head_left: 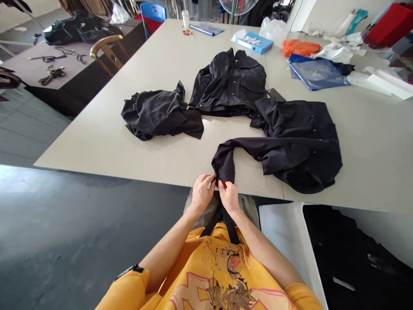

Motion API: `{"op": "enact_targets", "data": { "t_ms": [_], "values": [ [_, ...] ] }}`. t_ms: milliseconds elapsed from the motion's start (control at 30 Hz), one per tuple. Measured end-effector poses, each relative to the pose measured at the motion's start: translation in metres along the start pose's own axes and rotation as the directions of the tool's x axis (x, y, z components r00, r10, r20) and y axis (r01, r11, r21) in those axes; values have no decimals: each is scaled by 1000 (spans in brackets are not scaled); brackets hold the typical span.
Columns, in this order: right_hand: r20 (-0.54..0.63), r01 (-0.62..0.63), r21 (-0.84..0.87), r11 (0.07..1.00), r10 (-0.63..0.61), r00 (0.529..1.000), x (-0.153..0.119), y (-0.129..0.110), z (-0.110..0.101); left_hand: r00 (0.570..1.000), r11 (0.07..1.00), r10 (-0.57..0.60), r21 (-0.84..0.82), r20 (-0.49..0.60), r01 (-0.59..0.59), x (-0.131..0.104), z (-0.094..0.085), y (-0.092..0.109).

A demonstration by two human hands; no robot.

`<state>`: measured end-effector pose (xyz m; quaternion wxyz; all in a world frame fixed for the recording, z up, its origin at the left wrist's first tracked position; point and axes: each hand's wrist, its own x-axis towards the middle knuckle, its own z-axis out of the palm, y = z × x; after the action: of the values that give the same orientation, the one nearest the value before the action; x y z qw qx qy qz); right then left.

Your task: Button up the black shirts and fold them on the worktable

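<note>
A black jacket (303, 146) lies on the table to my right, one sleeve curving over to the near edge in front of me. Both hands pinch the cuff end of that sleeve. My left hand (203, 191) grips it from the left with thumb and fingers closed; my right hand (229, 196) holds it from the other side, fingertips pressed together. Whatever small detail sits between the fingertips is too small to make out. Beyond, a second black jacket (230, 84) with a buttoned front lies flat. A crumpled black garment (158, 114) rests to the left.
Across the pale table (97, 142) stand a blue box file (254, 42), an orange plastic bag (300, 47), blue folders (318, 73) and red scissors (187, 32). A white bin (290, 232) with dark cloth is below the edge at right. A wooden chair (108, 47) stands left.
</note>
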<state>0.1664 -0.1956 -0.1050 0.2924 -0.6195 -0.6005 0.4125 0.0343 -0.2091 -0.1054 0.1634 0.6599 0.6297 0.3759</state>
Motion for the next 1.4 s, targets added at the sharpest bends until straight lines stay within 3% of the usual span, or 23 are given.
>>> {"op": "enact_targets", "data": {
  "t_ms": [200, 367, 600, 800, 900, 1233, 1333, 1400],
  "values": [
    [21, 15, -179, 984, -12, 1000, -1, -1, 0, 999, 999, -9, -37, 45, 10, -2, -2, 5],
    [23, -12, -217, 976, 17, 1000, -4, -4, -1, 997, 998, 11, -58, 77, -7, -1, -5, 7],
    [25, -12, -103, 995, 14, 1000, -4, -9, -10, 975, 984, 166, -95, 147, -153, 0, -12, 8],
    [49, 18, -49, 999, -16, 999, -6, -16, -13, 977, 978, 209, -26, 51, -208, 9, -1, -8],
    [65, 58, -92, 994, -53, 997, -9, -18, -13, 971, 972, 226, -85, 74, -219, 15, 0, -16],
    [119, 126, -199, 972, -104, 987, -18, -23, -21, 961, 948, 145, -310, 236, -67, 22, -14, -16],
    [104, 110, -159, 981, -94, 990, -18, -28, -26, 958, 934, 129, -357, 255, -31, 25, -14, -11],
    [179, 60, -91, 994, -43, 983, -22, -35, -37, 952, 919, 93, -393, 291, 30, 27, -14, -9]
  ]
}}
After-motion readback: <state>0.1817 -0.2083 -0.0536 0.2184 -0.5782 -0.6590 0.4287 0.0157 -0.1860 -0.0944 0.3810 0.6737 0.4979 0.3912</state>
